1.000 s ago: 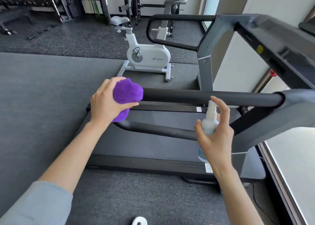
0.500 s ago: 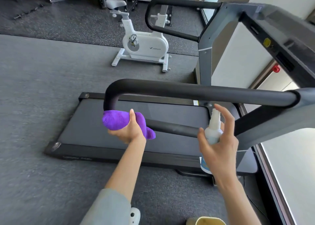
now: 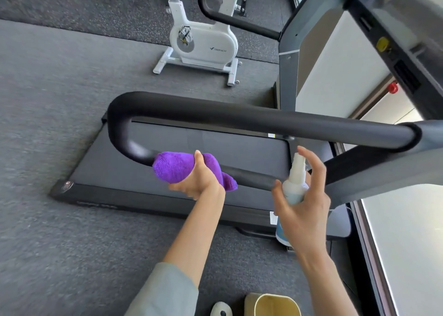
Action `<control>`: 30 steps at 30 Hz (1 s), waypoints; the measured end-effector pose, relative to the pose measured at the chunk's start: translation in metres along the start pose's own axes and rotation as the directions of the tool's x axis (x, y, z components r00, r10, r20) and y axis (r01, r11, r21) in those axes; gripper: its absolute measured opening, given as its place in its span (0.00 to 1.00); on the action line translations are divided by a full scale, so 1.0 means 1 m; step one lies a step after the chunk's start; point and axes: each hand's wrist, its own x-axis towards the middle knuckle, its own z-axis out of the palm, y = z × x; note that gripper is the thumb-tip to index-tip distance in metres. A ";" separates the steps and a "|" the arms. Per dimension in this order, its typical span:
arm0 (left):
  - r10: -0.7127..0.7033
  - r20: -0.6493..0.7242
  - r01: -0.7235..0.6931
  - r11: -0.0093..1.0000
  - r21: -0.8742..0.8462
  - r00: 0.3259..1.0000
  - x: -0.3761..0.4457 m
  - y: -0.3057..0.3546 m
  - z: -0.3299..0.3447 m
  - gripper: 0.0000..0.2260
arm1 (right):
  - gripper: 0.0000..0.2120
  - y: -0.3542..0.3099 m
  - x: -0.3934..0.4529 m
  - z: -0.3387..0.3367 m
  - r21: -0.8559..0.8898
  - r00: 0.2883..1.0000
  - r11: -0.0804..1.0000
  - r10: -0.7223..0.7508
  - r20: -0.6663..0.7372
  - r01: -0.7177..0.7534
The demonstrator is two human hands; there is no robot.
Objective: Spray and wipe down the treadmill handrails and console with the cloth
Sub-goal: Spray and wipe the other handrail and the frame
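While the treadmill [image 3: 182,162] fills the middle of the view, its near handrail [image 3: 251,124] is seen as a black loop, with an upper bar and a lower return bar, and the wiping step is judged to be in hand on that lower bar. The console [image 3: 393,37] is seen only in part at the upper right, and it is judged to be left for later. For the next move, a steady slide of the cloth along the lower bar toward the upright would be called for, with a fresh spray where the foam looks dry.

The purple cloth [image 3: 175,168] is wrapped over the lower bar just past the bend. It is clasped from below by the left hand [image 3: 197,180], fingers curled round cloth and bar, forearm raised from the lower middle. The spray bottle [image 3: 296,181] is held upright just beside the bar by the right hand [image 3: 303,210], the index finger raised beside the nozzle, the others curled about the body.
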 end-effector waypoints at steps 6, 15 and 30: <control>-0.087 0.032 0.087 0.996 -0.003 0.996 -0.035 -0.042 0.010 0.42 | 0.34 0.025 -0.005 -0.028 -0.007 0.998 0.999 0.046 0.030 -0.046; -0.245 0.116 0.240 0.969 0.055 0.963 -0.082 -0.095 0.020 0.42 | 0.35 0.047 -0.022 -0.062 -0.022 0.998 0.998 0.067 0.008 -0.067; -0.287 0.314 0.190 0.934 0.304 0.905 -0.118 -0.139 0.002 0.42 | 0.32 0.061 -0.041 -0.086 -0.029 0.991 0.996 0.085 -0.105 -0.089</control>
